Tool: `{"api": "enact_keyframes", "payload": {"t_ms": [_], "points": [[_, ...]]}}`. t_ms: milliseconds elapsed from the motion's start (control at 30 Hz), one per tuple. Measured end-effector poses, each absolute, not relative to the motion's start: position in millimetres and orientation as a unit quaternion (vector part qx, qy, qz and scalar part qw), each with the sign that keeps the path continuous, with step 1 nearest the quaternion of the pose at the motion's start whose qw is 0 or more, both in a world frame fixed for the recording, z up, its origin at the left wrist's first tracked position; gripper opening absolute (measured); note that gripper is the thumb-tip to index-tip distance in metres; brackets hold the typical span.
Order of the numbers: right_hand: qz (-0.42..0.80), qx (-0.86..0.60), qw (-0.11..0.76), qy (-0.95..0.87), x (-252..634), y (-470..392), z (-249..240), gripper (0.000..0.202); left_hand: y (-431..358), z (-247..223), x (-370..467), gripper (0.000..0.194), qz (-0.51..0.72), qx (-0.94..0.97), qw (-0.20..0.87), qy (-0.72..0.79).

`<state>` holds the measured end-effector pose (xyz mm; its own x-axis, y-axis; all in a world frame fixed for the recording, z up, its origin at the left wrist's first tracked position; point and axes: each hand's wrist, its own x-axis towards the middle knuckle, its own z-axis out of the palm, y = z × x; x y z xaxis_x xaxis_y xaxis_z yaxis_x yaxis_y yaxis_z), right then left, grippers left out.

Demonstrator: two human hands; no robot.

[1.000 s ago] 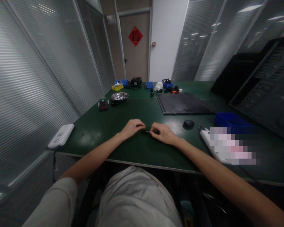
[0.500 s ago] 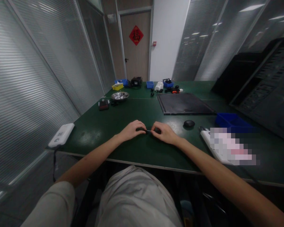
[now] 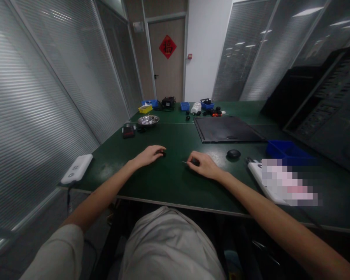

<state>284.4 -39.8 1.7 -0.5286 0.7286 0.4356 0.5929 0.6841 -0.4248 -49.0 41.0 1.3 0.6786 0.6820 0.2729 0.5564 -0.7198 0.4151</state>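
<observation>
My left hand (image 3: 147,156) is above the green table, left of the middle, its thumb and fingers closed on a small black part (image 3: 163,154). Its kind is too small to tell. My right hand (image 3: 204,165) pinches a slim tool with a thin metal shaft (image 3: 184,162) that points left; the handle is mostly hidden by the fingers. A gap of bare table lies between the tool's tip and my left hand. To the right of my right hand sits a rounded black object (image 3: 233,154), like a computer mouse.
A dark flat panel (image 3: 227,130) lies beyond my right hand. On the right are a blue tray (image 3: 282,149) and a white device (image 3: 261,182), partly blurred out. A metal bowl (image 3: 148,121) stands far left, a white box (image 3: 77,169) at the left edge.
My left hand has moved left and slightly away, taking the small black part off the tool's tip. My right hand has stayed nearly in place, and the metal shaft now shows bare.
</observation>
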Motion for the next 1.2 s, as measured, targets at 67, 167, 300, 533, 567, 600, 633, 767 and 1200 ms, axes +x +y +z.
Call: {"api": "enact_keyframes", "payload": {"t_ms": [67,167,300,533,567,600,633,767,1200], "points": [[0.114,-0.38,0.304,-0.867,285,-39,1,0.008,60,-3,-98,0.033,0.213,0.878,0.107,0.415],[0.116,-0.377,0.305,-0.867,285,-37,-2,0.008,81,-10,-180,0.035,0.204,0.828,0.029,0.521],[0.113,-0.37,0.313,-0.868,284,-35,-5,0.007,82,-16,-261,0.039,0.167,0.778,-0.025,0.604],[0.113,-0.378,0.314,-0.864,283,-34,-6,0.008,75,-24,-286,0.044,0.197,0.763,-0.017,0.616],[0.114,-0.379,0.313,-0.863,283,-34,-7,0.008,76,-24,-287,0.044,0.21,0.75,-0.018,0.627],[0.116,-0.38,0.312,-0.863,282,-34,-7,0.008,77,-24,-289,0.044,0.221,0.739,-0.024,0.635],[0.118,-0.379,0.311,-0.863,282,-34,-7,0.008,78,-24,-290,0.044,0.23,0.732,-0.033,0.641],[0.117,-0.374,0.309,-0.866,282,-35,-5,0.009,77,-23,-293,0.039,0.234,0.73,-0.068,0.639],[0.115,-0.373,0.307,-0.868,283,-34,-5,0.009,64,-18,-275,0.04,0.153,0.727,-0.125,0.658]]}}
